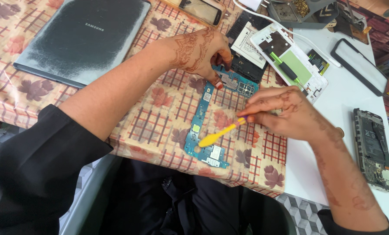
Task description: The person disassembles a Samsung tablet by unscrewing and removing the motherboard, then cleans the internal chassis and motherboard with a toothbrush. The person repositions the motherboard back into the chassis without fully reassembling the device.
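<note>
Circuit board (203, 124), blue and L-shaped, lies on the leaf-patterned cloth over the table (347, 100) in front of you. Your left hand (199, 50) presses its fingers closed on the board's upper corner at 12 o'clock. Your right hand (286, 113), at 3 o'clock, grips a yellow brush (220, 134) whose head rests on the board's lower end. A white-labelled black battery (246, 43) lies just beyond, beside an opened white tablet (290, 61).
</note>
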